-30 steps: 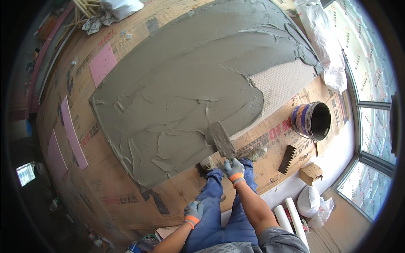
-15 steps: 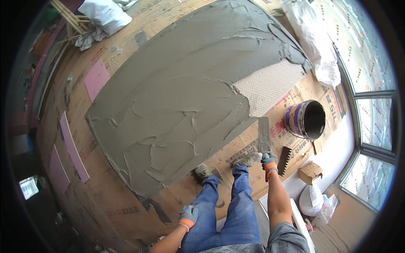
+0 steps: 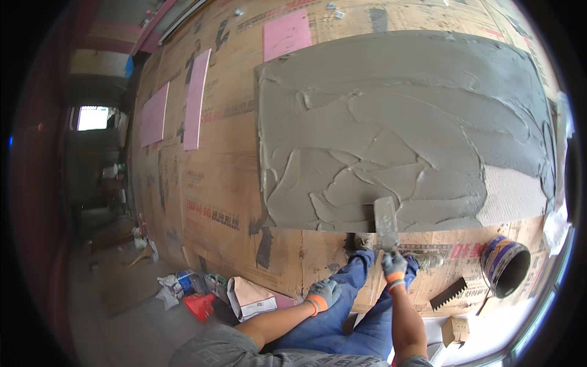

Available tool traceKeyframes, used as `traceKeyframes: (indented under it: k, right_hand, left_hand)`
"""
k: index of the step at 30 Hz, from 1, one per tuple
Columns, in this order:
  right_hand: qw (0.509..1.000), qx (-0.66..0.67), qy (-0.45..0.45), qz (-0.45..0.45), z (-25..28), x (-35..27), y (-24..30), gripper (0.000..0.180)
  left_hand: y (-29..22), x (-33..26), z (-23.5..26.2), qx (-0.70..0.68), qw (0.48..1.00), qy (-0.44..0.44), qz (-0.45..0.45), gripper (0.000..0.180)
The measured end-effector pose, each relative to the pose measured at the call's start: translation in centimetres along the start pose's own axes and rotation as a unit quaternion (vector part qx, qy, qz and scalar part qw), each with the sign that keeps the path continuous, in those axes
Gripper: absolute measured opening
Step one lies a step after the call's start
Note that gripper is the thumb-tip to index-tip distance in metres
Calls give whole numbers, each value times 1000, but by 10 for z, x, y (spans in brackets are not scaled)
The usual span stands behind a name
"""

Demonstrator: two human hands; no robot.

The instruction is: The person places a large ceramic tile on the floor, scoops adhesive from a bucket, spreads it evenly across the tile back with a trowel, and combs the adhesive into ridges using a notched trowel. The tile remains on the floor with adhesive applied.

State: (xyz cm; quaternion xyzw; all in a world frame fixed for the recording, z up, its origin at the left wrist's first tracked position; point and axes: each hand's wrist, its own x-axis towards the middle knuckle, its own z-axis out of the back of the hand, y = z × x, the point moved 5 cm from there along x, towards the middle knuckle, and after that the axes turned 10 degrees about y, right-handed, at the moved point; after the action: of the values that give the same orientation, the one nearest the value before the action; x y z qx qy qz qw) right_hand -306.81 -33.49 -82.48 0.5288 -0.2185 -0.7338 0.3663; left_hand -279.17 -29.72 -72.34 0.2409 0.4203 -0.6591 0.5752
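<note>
**Room and obstacles around the mortar bed**

Open cardboard floor (image 3: 202,183) to the left of the wet mortar (image 3: 397,122), crossed only by flat pink strips (image 3: 195,101). Ahead of the right hand (image 3: 394,267), blocked by the trowel (image 3: 385,221) lying on the mortar's near edge. To the right, narrow passage past a bucket (image 3: 506,266) and a notched trowel (image 3: 449,293), both close together on the cardboard; a small box (image 3: 455,330) just beyond. Left hand (image 3: 323,293) resting on the blue-clad knee (image 3: 351,281), with a paper bag (image 3: 251,298) and a red scrap (image 3: 200,306) crowding the floor to its left.
</note>
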Motion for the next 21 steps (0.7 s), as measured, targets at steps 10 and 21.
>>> traceKeyframes:
  k: [10, 21]
  right_hand:
    - [930, -254, 258, -60, -171, -38, 96, 39]
    - [853, -270, 442, 61, -237, -19, 198, 40]
  left_hand:
    - [24, -19, -1, -119, 992, 17, 48, 29]
    - [35, -11, -8, -145, 987, 8, 67, 32]
